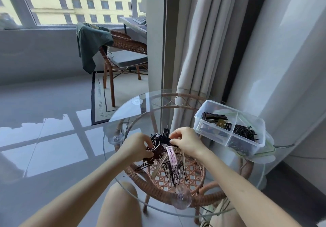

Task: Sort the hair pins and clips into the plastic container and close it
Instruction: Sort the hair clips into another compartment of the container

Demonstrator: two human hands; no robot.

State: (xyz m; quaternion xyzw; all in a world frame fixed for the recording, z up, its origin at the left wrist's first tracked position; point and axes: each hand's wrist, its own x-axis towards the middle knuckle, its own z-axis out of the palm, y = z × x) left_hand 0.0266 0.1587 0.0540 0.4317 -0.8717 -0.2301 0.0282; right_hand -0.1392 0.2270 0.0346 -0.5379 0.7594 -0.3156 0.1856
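Pinching a glossy black clip (161, 137), the right hand (187, 142) curls its fingertips; the left hand (138, 145) grips toothed brown clips (156, 151) just beside. Below them a smooth pink clip (172, 157) and thin wire pins (173, 172) lie fanned on the round glass table (121, 120). The clear, divided, boxy container (210, 139) stands open at the right.

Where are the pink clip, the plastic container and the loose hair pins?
pink clip (171, 157): head view, middle of its body.
plastic container (201, 109): head view, its left rim.
loose hair pins (178, 172): head view, middle of the pile.
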